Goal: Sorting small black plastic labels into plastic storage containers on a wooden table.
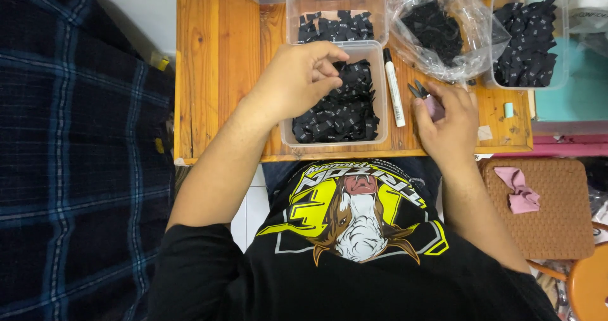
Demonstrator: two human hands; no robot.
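Note:
My left hand [297, 80] reaches into a clear plastic tub [380, 93] filled with small black fabric labels [339, 115]; its fingertips pinch at the top of the pile. My right hand [451, 121] rests on the wooden table [215, 68] and holds small pink-handled snips [425, 98], blades pointing away from me. A white marker pen [394, 88] lies between the tub and my right hand.
Behind the near tub stands a second tub of black labels [335, 14]. A clear plastic bag of labels [437, 30] and a further tub of labels [529, 39] stand at the back right. A brown woven stool with a pink cloth bow [520, 191] is at right. Dark plaid fabric [76, 156] fills the left.

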